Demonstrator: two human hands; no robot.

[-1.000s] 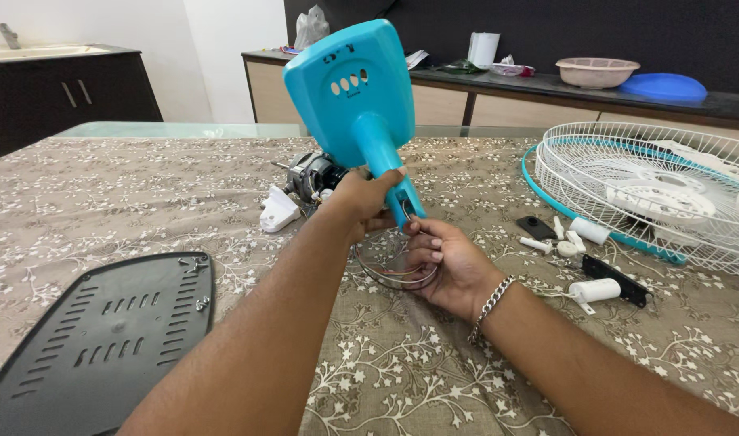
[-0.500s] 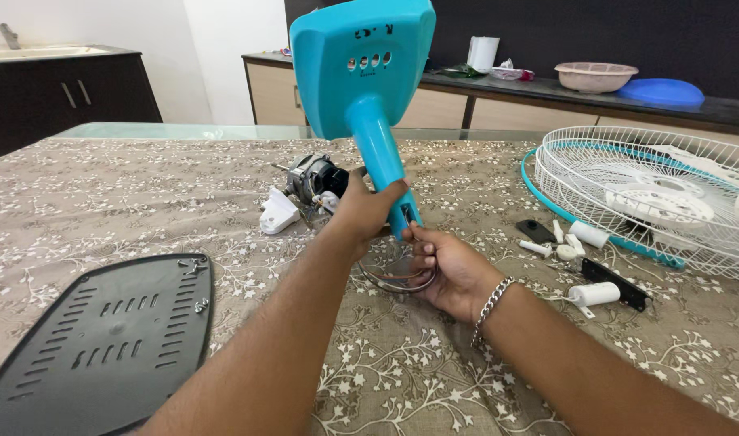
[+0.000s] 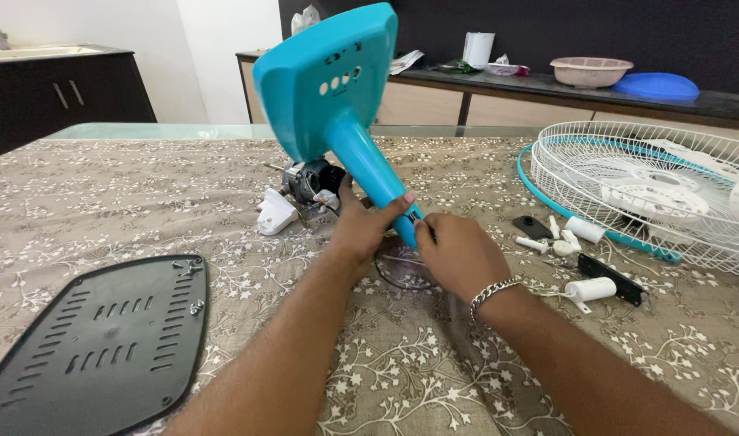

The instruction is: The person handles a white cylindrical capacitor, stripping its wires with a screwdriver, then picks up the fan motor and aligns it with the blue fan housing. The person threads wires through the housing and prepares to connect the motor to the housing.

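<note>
2 hands meeting at low end of turquoise fan stand (image 3: 337, 105): left hand (image 3: 361, 226) wrapped around its neck, right hand (image 3: 458, 254) pinching neck tip. Long axis tilted, wide base up and away to left, above floral tablecloth (image 3: 103, 202), motor (image 3: 309, 182) just behind.

Home: tablecloth (image 3: 103, 210), sideboard (image 3: 547, 89)

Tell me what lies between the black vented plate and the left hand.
Only bare floral tablecloth lies between the black vented plate and the left hand, in the head view.
</note>
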